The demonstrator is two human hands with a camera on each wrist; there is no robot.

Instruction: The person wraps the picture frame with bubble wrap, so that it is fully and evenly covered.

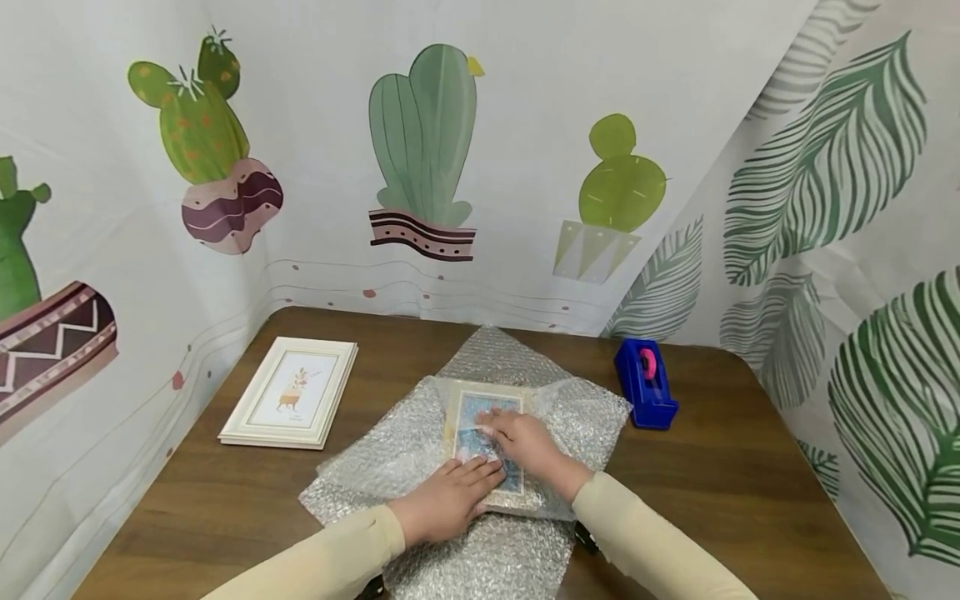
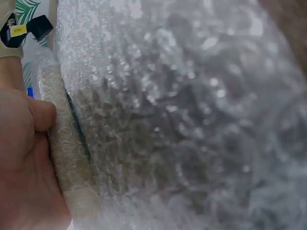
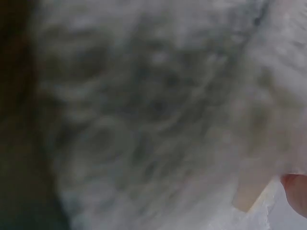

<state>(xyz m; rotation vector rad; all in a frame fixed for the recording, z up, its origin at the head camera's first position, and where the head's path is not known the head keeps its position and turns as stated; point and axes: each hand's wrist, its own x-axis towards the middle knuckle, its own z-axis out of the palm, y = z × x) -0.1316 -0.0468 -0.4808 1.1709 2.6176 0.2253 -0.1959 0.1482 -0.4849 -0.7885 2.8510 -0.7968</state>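
Note:
A picture frame [image 1: 491, 400] with a pale border and a blue picture lies under clear bubble wrap [image 1: 390, 454], whose flaps are folded over it from both sides. My left hand [image 1: 447, 497] rests on the lower left part of the wrapped frame, fingers stretched across the picture. Further up, my right hand [image 1: 528, 442] touches the wrap over the picture with its fingertips. The left wrist view has the bubble wrap [image 2: 168, 105] close up, with the left hand [image 2: 24, 158] against the wrapped edge. In the blurred right wrist view, a fingertip [image 3: 296, 191] shows beside the wrap.
White picture frames [image 1: 288, 396], apparently stacked, lie at the left of the brown wooden table [image 1: 720, 500]. A blue tape dispenser [image 1: 647, 387] with a pink roll core stands at the back right. Behind the table hangs a cloth [image 1: 322, 125] printed with cacti and leaves.

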